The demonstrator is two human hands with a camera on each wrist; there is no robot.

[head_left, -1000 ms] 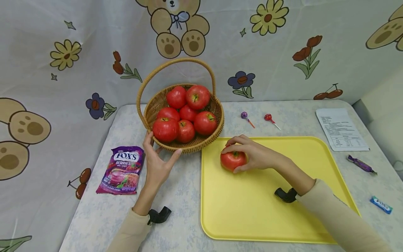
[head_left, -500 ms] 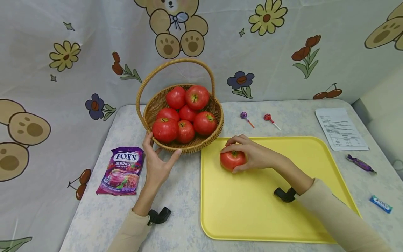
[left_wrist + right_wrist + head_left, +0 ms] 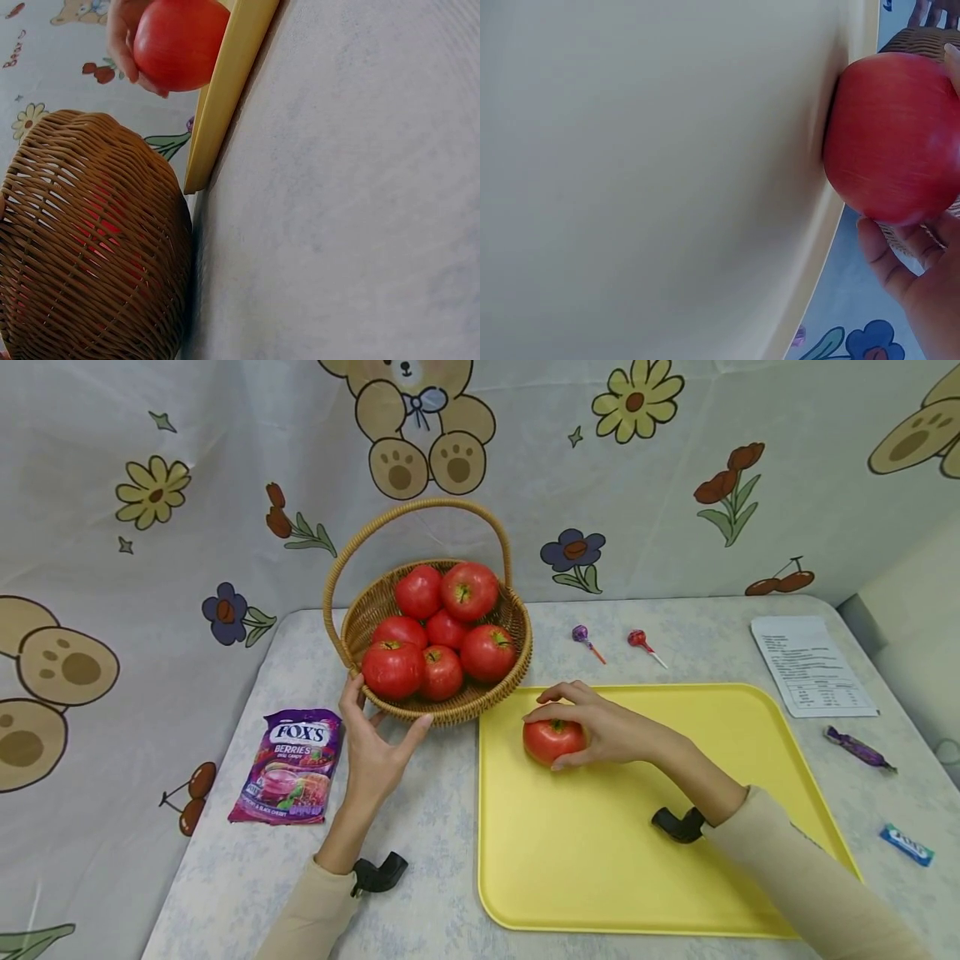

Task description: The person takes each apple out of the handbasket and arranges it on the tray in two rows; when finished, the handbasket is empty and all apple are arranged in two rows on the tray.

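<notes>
"What's on this pale, mottled table (image 3: pixel 435 843)?"
"A basket (image 3: pixel 480 706), far left; a candy bag (image 3: pixel 288 767), nearer and further left; a yellow tray (image 3: pixel 600 860), right of both."
"Beyond the tray?"
"A purple lollipop (image 3: pixel 581 634); a red lollipop (image 3: pixel 637 639) to its right; down the right side, a printed sheet (image 3: pixel 813 668); nearer, a purple sweet (image 3: pixel 859 749); nearest, a blue sweet (image 3: pixel 907 845)."
</notes>
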